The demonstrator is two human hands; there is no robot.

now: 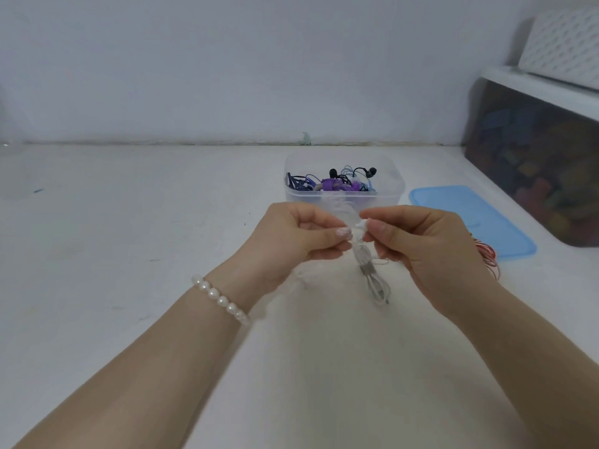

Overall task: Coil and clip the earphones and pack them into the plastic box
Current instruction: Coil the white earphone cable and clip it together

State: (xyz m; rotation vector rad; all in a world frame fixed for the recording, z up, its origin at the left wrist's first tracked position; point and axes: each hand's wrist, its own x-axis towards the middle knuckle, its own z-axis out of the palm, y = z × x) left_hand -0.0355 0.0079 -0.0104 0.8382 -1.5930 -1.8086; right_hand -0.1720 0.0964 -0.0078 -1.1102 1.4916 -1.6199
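Observation:
White earphones [372, 277] hang in a coiled bundle between my hands, above the white table. A small grey clip [368, 270] wraps the middle of the bundle. My left hand [301, 234] pinches the top of the coil from the left. My right hand [418, 238] pinches the same top end from the right, thumb tips almost touching. Just beyond my hands stands the clear plastic box [393, 189], open, holding several coiled earphones in purple, blue and black.
A blue lid [479, 218] lies flat to the right of the box. Red wire [489, 257] shows beside my right wrist. A large dark storage bin [538, 157] with a white lid stands at the far right. A wall closes the back.

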